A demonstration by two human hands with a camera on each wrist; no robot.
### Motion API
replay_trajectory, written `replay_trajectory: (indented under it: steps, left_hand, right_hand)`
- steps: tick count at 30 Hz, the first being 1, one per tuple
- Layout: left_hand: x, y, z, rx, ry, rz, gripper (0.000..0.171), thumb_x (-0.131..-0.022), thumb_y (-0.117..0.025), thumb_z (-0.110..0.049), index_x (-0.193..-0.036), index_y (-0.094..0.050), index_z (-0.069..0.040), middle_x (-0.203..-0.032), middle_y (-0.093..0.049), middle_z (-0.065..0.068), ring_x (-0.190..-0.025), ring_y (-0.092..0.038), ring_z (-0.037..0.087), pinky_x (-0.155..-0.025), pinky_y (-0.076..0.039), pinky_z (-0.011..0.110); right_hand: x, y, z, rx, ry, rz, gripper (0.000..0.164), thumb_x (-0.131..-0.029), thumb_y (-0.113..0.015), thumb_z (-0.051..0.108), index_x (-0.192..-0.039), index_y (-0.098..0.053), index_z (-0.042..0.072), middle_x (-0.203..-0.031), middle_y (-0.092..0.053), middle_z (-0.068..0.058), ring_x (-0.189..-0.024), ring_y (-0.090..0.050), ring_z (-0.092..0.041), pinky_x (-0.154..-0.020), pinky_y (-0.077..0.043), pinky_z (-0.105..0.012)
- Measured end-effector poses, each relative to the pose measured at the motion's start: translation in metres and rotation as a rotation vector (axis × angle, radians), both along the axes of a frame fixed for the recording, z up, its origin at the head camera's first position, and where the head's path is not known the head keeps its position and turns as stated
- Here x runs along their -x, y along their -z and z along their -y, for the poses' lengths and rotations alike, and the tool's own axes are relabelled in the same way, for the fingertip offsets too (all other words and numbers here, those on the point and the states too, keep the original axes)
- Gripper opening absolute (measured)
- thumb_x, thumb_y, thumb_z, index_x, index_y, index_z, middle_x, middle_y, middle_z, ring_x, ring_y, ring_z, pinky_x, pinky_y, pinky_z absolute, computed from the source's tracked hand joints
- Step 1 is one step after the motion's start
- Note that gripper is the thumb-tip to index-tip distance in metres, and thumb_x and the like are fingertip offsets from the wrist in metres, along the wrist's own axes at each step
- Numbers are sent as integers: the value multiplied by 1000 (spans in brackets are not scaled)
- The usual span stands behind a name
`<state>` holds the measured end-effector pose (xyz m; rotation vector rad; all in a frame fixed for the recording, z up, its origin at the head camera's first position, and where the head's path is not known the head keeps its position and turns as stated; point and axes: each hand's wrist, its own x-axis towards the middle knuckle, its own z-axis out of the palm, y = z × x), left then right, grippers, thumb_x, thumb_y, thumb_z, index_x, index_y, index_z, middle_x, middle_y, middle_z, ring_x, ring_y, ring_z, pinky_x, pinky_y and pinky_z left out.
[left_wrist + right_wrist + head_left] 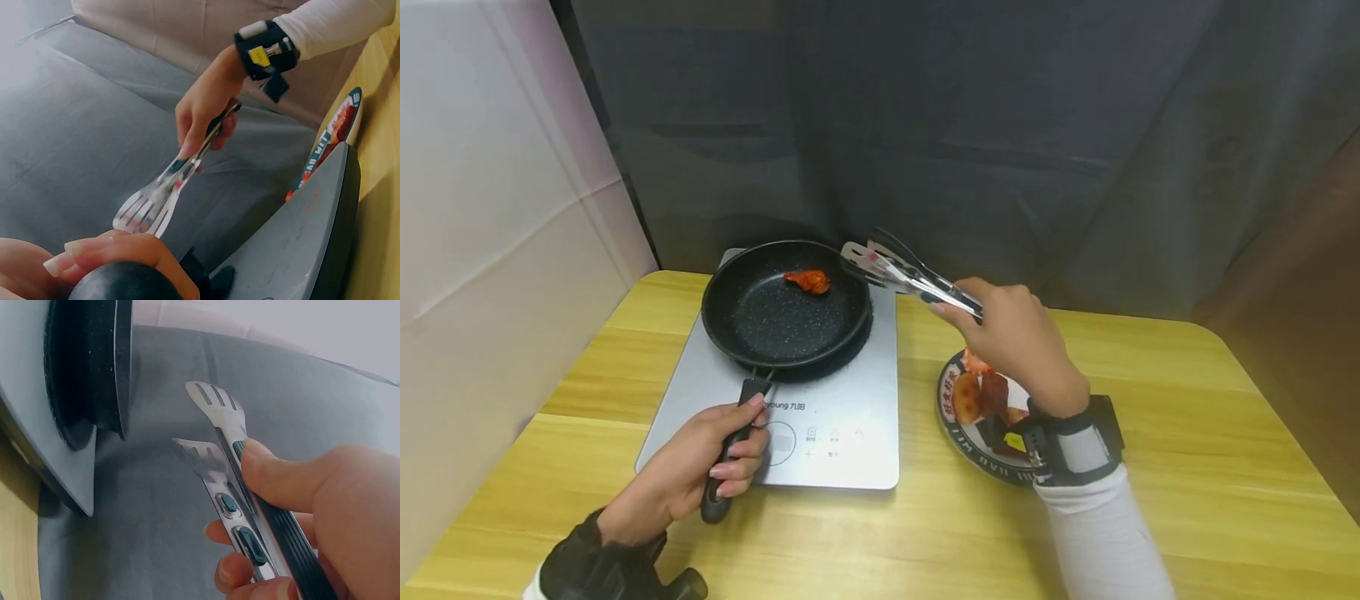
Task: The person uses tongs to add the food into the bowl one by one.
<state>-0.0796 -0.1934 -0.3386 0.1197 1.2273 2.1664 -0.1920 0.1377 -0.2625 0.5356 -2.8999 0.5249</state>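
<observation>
- Dark grey cloth (925, 125), faintly creased, fills upper centre and right.
- Yellow wood-grain table (1187, 433) across lower frame, rounded far corner at right.
- Pale panel (497, 167), upper left.
- Silver cooktop (876, 400), lower centre-left.
- Black speckled pan (775, 325) over it.
- Patterned plate (951, 433) of food, right of centre, partly under the right forearm.
- Left hand (707, 458): wrapped round pan handle.
- Right hand (1018, 342): gripping metal tongs (910, 282), tips parted near pan's right rim.
- Reddish food piece (808, 282) in pan.

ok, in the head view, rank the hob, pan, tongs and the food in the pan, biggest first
1. Hob, though partly hidden
2. Pan
3. Tongs
4. Food, clearly smallest
</observation>
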Motion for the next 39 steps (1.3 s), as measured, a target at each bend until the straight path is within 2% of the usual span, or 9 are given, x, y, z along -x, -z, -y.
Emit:
replay_trajectory:
  steps: [4,8,15,25,30,39]
  left_hand:
    - [0,1,0,-6,-2,12,26,-106,-34,-31,-97,-33,-8,-66,-33,-5,-46,-32,3,-40,-34,15]
    - [1,1,-1,-12,5,16,25,-106,-33,-32,-97,-34,-8,-66,-34,-6,-46,-33,3,-40,-35,15]
    - [1,-2,0,-14,10,-11,25,-107,-31,-30,-97,-34,-8,-66,-34,-5,-47,-32,3,-40,-35,15]
    - [-1,-2,0,-7,2,10,26,-106,-33,-31,-98,-33,-7,-67,-34,-5,-47,-32,4,-41,-35,15]
    - [0,-1,0,-4,0,25,26,-106,-33,-32,-98,-34,-8,-66,-34,-5,-47,-32,4,-40,-35,15]
    - [-1,-2,0,3,0,3,26,-106,-33,-32,-98,-32,-7,-67,-33,-4,-47,-31,3,-40,-34,15]
  right_hand:
    - [-11,1,-17,4,20,-31,49,-93,-58,48,-124,-59,10,-60,-47,-3,-55,-46,-22,-47,-35,-33]
    - [-20,2,-33,-7,31,-50,47,-93,-60,43,-123,-59,7,-56,-41,-2,-51,-42,-20,-46,-34,-32]
    - [-34,4,-50,-47,42,-48,42,-92,-64,38,-119,-61,7,-60,-48,-1,-56,-46,-20,-47,-34,-31]
    - [-49,9,-66,-141,22,-86,45,-90,-66,40,-119,-62,6,-65,-54,-2,-58,-50,-21,-47,-36,-30]
    - [-56,12,-83,-194,31,-83,48,-89,-66,43,-118,-63,4,-65,-54,-1,-57,-49,-21,-47,-38,-32]
    - [-69,23,-112,-242,59,-58,48,-88,-67,44,-112,-64,3,-68,-58,-4,-55,-50,-20,-45,-42,-39]
